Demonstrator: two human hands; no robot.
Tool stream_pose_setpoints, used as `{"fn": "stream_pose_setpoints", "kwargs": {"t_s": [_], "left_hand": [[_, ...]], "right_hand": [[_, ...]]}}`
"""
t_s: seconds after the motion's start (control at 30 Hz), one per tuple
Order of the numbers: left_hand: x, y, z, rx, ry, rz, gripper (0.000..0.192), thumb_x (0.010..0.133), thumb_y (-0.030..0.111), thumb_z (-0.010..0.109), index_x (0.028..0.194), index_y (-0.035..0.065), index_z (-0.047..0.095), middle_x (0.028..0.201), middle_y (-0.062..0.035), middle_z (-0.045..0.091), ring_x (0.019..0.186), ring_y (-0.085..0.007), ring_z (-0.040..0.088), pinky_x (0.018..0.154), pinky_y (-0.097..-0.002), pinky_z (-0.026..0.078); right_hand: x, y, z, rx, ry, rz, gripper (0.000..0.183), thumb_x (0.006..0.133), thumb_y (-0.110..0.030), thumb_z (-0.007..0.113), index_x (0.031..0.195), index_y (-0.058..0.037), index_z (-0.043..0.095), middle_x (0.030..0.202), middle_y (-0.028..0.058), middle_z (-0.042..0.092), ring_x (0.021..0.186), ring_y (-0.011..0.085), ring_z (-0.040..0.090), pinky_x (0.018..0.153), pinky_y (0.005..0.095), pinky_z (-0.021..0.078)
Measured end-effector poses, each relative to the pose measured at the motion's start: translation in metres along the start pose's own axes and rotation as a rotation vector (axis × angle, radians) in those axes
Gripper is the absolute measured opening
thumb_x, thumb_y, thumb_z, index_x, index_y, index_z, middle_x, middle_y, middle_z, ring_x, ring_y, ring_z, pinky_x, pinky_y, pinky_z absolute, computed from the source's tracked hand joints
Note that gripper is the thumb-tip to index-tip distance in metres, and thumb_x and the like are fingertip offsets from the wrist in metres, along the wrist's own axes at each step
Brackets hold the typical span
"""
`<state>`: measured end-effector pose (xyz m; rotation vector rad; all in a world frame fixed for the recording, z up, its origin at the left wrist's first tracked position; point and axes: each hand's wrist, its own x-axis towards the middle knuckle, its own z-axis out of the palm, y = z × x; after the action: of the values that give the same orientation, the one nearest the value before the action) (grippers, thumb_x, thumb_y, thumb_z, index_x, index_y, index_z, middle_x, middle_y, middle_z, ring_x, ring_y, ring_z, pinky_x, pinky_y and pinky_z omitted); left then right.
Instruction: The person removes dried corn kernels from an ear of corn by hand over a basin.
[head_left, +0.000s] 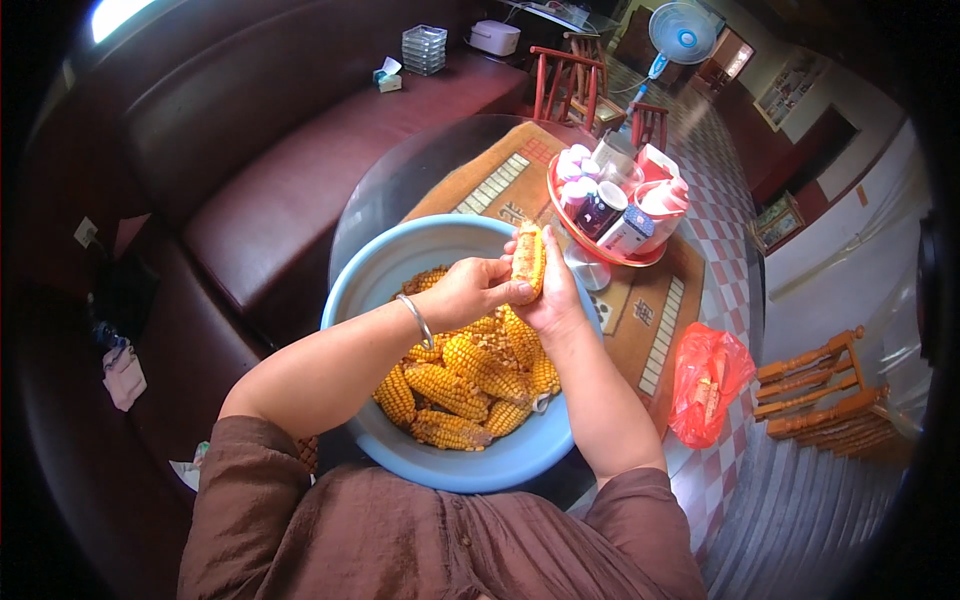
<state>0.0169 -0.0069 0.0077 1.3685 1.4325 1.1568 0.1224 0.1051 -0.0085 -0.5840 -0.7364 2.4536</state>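
Note:
Both my hands hold one partly shelled corn cob above the far right part of a large blue plastic basin. My left hand, with a silver bangle at its wrist, presses its thumb and fingers against the cob's lower left side. My right hand is wrapped around the cob from the right, its fingers partly hidden behind it. Below the hands, many dried yellow corn cobs lie in the basin with loose kernels among them.
The basin is on a dark oval table. A red tray of jars and boxes stands beyond my right hand, next to a round metal lid. A red plastic bag holding bare cobs is at the right. A wooden chair stands farther right.

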Motion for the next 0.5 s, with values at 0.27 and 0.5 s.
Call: {"fn": "stream_pose_setpoints", "kwargs": {"t_s": [0.27, 0.5], "left_hand": [[0.002, -0.020, 0.005, 0.121, 0.065, 0.301, 0.030, 0.095, 0.029, 0.045, 0.108, 0.0037, 0.055, 0.087, -0.0146, 0.063, 0.079, -0.0281, 0.060, 0.074, -0.0395, 0.045], [-0.001, -0.009, 0.007, 0.190, 0.076, 0.211, 0.027, 0.096, 0.026, 0.042, 0.097, 0.0016, 0.054, 0.084, -0.0162, 0.061, 0.081, -0.0307, 0.059, 0.074, -0.0407, 0.044]], "right_hand": [[-0.002, 0.003, -0.003, 0.063, -0.026, 0.015, 0.036, 0.094, -0.044, 0.041, 0.102, -0.0098, 0.052, 0.082, 0.0053, 0.055, 0.073, 0.0175, 0.055, 0.065, 0.0307, 0.0494], [-0.001, -0.002, -0.005, 0.105, -0.010, 0.013, 0.036, 0.095, -0.043, 0.040, 0.099, -0.0096, 0.053, 0.081, 0.0064, 0.056, 0.072, 0.0190, 0.055, 0.067, 0.0312, 0.0495]]}}
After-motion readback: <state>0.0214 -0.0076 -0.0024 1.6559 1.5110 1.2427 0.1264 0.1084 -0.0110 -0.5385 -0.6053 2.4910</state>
